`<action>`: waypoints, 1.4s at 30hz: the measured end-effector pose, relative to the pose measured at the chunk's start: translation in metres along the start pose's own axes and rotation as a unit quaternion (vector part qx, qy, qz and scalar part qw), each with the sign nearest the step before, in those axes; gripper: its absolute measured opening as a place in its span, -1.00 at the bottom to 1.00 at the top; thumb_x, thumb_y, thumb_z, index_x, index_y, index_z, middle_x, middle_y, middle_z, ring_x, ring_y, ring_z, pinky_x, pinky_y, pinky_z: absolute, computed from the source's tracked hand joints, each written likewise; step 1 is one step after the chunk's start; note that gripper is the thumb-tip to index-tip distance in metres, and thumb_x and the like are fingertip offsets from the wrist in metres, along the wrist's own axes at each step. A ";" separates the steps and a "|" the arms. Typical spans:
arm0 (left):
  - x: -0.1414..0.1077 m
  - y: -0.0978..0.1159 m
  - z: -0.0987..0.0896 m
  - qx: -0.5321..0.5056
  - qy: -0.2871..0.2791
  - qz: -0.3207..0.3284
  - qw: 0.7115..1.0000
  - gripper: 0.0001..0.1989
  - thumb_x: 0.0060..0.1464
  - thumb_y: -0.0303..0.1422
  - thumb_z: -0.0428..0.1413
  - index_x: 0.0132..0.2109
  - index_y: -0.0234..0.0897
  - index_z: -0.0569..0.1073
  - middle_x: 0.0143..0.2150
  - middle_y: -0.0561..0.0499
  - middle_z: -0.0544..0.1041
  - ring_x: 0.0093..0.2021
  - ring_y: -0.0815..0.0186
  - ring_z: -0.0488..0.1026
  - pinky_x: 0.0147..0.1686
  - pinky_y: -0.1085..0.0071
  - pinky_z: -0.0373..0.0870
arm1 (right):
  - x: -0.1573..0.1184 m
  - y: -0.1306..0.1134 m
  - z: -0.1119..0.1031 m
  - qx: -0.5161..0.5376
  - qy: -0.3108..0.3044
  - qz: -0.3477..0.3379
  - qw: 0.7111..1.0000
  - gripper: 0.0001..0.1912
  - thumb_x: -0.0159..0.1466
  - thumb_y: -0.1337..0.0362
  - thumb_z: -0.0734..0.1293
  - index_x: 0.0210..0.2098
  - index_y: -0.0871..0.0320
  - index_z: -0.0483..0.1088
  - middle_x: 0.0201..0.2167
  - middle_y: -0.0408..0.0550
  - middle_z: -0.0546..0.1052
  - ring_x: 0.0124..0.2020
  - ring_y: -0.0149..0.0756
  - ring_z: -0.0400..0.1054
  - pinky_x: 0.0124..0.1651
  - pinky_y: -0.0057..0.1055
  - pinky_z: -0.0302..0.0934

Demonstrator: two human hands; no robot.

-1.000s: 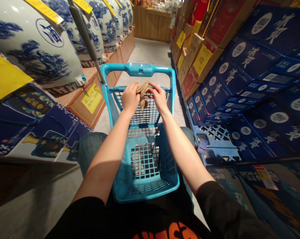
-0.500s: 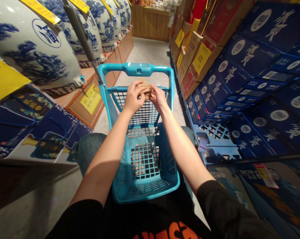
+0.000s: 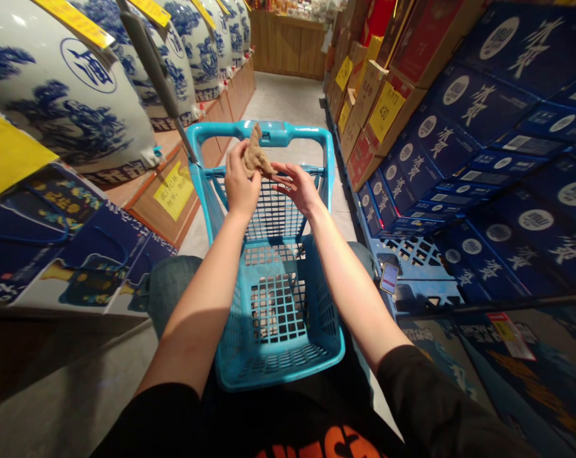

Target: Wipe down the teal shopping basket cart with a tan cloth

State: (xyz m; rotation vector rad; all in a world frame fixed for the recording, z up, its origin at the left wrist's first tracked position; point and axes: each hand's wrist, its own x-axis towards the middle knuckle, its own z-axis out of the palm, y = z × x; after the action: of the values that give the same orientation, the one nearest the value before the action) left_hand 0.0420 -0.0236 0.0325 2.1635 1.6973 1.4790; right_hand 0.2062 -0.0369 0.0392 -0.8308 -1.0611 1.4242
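A crumpled brown cloth [image 3: 255, 156] hangs above the far end of a blue plastic shopping basket [image 3: 338, 337]. My left hand [image 3: 241, 184] grips it, with fingers and thumb wrapped round its left side. My right hand [image 3: 298, 189] is at the cloth's right end, palm turned inward, its fingers spread and their tips close to or touching it. Just behind the cloth is the basket's blue handle [image 3: 311, 133]. Within the basket, only the grid floor and slotted walls show.
Large blue-and-white jars [image 3: 77, 121] line the left on wooden stands. On the right are stacked blue boxes [image 3: 483, 105] and brown cartons [image 3: 364, 95]. A phone [image 3: 389, 278] lies on a blue pallet [image 3: 424, 283]. A grey pole [image 3: 154, 60] rises at the basket's left.
Both hands held the cloth close together before. My left hand has moved left and slightly up with it, and the right hand's fingers have opened out. The cloth now sticks up over the handle.
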 end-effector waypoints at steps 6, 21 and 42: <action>0.009 -0.032 -0.014 -0.007 0.035 -0.051 0.998 -0.58 0.33 -0.43 -0.02 0.24 -0.20 0.52 0.51 -0.03 0.37 0.64 0.09 0.02 0.60 -0.07 0.06 | -0.001 -0.002 -0.001 0.020 0.015 0.007 1.000 -0.68 0.54 0.17 0.16 -0.04 0.09 0.54 0.01 -0.09 0.70 -0.13 -0.37 0.64 0.03 -0.36 0.51; 0.008 -0.040 -0.008 -0.008 -0.006 -0.061 0.998 -0.49 0.21 -0.57 0.01 0.23 -0.15 0.56 0.47 -0.14 0.42 0.53 0.00 0.27 0.60 -0.02 0.09 | 0.009 0.005 -0.007 0.002 0.129 -0.007 0.992 -0.68 0.50 0.01 0.27 -0.15 0.10 0.50 -0.35 -0.14 0.65 -0.32 -0.39 0.53 -0.16 -0.39 0.48; 0.000 -0.012 0.015 0.003 -0.084 0.053 0.995 -0.49 0.17 -0.59 -0.01 0.17 -0.17 0.59 0.31 -0.06 0.60 0.42 0.07 0.43 0.51 0.10 0.30 | 0.011 0.008 -0.004 -0.011 0.112 -0.016 0.993 -0.80 0.50 0.25 0.31 -0.25 0.15 0.49 -0.46 -0.19 0.60 -0.48 -0.49 0.51 -0.45 -0.63 0.33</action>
State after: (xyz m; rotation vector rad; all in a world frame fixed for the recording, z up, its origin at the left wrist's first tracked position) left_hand 0.0430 -0.0115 0.0180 2.3393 1.5573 1.2716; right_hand 0.2061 -0.0248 0.0315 -0.9614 -0.9147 1.2611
